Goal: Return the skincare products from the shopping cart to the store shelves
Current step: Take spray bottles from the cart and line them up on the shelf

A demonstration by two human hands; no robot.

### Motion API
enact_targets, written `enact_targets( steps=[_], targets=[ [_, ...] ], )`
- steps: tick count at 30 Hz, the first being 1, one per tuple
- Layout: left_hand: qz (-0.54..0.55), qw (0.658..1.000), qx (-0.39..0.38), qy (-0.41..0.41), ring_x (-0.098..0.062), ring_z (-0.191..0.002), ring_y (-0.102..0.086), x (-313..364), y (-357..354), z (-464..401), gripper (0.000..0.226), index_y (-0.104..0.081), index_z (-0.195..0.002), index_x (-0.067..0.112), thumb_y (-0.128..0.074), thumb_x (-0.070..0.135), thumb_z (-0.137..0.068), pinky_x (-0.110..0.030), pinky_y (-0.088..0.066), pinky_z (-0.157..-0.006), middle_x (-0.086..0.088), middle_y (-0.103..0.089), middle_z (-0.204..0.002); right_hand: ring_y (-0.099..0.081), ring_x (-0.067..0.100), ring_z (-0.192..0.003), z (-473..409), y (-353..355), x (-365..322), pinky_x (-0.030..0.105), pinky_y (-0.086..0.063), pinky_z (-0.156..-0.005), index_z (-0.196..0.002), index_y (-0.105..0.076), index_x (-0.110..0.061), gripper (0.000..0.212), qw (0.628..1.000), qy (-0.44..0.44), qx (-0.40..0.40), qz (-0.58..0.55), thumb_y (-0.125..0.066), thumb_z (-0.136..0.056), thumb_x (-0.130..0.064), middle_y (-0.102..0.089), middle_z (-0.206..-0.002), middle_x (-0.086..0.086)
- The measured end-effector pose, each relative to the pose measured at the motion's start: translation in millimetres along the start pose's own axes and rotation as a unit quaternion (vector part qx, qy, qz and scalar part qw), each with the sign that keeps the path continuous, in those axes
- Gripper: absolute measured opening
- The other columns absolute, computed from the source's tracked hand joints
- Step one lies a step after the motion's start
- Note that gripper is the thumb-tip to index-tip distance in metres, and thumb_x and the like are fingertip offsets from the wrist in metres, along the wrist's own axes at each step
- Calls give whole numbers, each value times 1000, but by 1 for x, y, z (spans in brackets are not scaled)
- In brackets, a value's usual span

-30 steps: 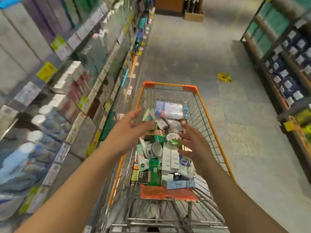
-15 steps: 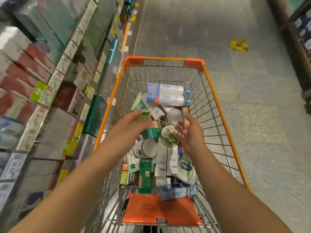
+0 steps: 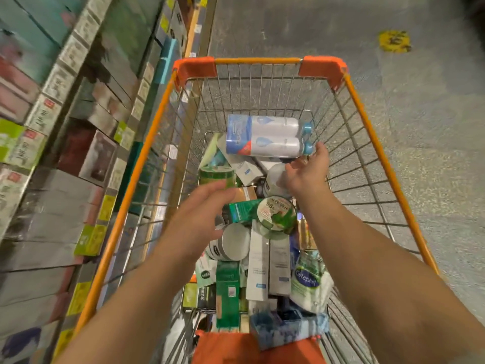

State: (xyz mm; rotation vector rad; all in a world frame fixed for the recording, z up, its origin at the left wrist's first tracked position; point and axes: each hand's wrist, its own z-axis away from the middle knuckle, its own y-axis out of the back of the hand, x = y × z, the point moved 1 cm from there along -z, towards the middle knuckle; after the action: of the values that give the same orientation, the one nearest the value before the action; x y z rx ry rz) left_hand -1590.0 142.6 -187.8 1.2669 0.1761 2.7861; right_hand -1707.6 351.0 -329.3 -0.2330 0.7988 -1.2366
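floor: grey speckled concrete [image 3: 393, 143], aisle runs ahead of the cart; yellow sticker [image 3: 394, 41] on the floor beyond the cart's far right corner
shelves: store shelves [image 3: 65, 143] along the cart's left side, stacked boxes, white and green price tags on the edges, all blurred
cart: wire shopping cart [image 3: 372, 132], orange rim and corners, orange flap at the near end
products: skincare products heaped on the cart floor; twin pack of white bottles [image 3: 265, 136] at the far end, lying flat; round green-lidded tub [image 3: 275, 215] mid-heap; silver-lidded jar [image 3: 232, 243] just left of it; green tube box [image 3: 242, 210]; white boxes [image 3: 270, 261]; clear bottle with blue label [image 3: 308, 282] at near right; blue pack [image 3: 286, 328] nearest the flap
left hand: left hand [image 3: 199, 214] over the heap's left part, fingers straight and close together, holds nothing, covers part of the jar
right hand: right hand [image 3: 309, 170] deeper in the cart, just near the twin pack's caps, fingers loosely spread, gripping nothing; contact with the white item under it unclear
in the way: both forearms cross over the near half of the heap
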Motion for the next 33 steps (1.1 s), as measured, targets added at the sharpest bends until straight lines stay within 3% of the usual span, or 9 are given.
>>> enact_targets(
  steps=[3, 8, 11, 13, 16, 20, 24, 27, 33],
  targets=[
    [7, 1000, 12, -4, -15, -111, -65, -4, 6, -7, 26, -72, -111, 44, -74, 47, -85, -42, -58, -90, 5, -68, -119, -60, 25, -127, -10, 0, 6, 44, -46, -112, -131, -63, -16, 49, 999, -12, 0, 35, -52, -100, -52, -64, -135, 12],
    [10, 1000, 18, -11, -15, -109, -66, -6, 6, -14, 17, -73, -109, 43, -67, 42, -93, -48, -56, -98, 6, -69, -118, -63, 21, -120, -16, -8, 6, 35, -48, -96, -129, -66, -20, 46, 994, 8, 24, 106, -54, -99, -53, -68, -128, 8],
    [12, 1000, 1, -9, -13, -111, -64, -9, 2, -11, 47, -70, -112, 42, -77, 56, -69, -45, -56, -97, 10, -67, -117, -73, 26, -103, -25, -15, 4, 40, -59, -78, -127, -70, -16, 60, 996, -26, 21, 86, -67, -89, -61, -75, -116, 11],
    [10, 1000, 2, -5, -10, -111, -64, -14, 1, -8, 53, -70, -111, 43, -77, 59, -61, -43, -56, -96, 15, -67, -116, -76, 32, -97, -29, -17, 8, 49, -62, -79, -123, -73, -16, 63, 995, -50, 15, 87, -77, -81, -62, -78, -108, 11],
    [26, 1000, 7, -1, -6, -110, -65, -23, 3, -8, 18, -73, -107, 44, -72, 46, -89, -44, -56, -98, 21, -70, -108, -76, 38, -94, -30, -18, 18, 57, -62, -74, -123, -69, -14, 52, 987, -60, 8, 151, -84, -83, -43, -77, -112, 14],
    [29, 999, 13, 12, -3, -106, -67, -29, 1, -9, 13, -73, -105, 43, -67, 39, -94, -43, -56, -98, 25, -72, -97, -72, 35, -104, -27, -16, 38, 53, -64, -77, -121, -61, -5, 37, 962, 33, -9, 269, -79, -90, -13, -72, -114, 15],
    [29, 999, 20, 12, -1, -107, -64, -29, 1, -5, 18, -72, -111, 42, -67, 38, -94, -40, -56, -98, 23, -67, -110, -73, 33, -101, -8, -19, 70, 60, -60, -89, -107, -51, -17, 51, 952, 97, -31, 290, -84, -72, -32, -70, -110, 11],
    [27, 999, 17, 14, 1, -106, -62, -29, 3, 0, 22, -71, -116, 40, -66, 36, -95, -39, -55, -98, 25, -65, -112, -71, 30, -100, -1, -22, 83, 61, -56, -93, -99, -46, -23, 44, 950, 132, -28, 281, -82, -78, -34, -67, -105, 9],
    [11, 1000, 18, 12, -2, -101, -64, -13, 16, 13, 23, -71, -112, 45, -74, 42, -89, -35, -55, -86, 23, -66, -118, -62, 15, -77, 55, -26, 80, 42, -56, -81, -94, -44, -26, 38, 936, 188, 28, 296, -81, -87, -27, -63, -92, 0]
  ],
)
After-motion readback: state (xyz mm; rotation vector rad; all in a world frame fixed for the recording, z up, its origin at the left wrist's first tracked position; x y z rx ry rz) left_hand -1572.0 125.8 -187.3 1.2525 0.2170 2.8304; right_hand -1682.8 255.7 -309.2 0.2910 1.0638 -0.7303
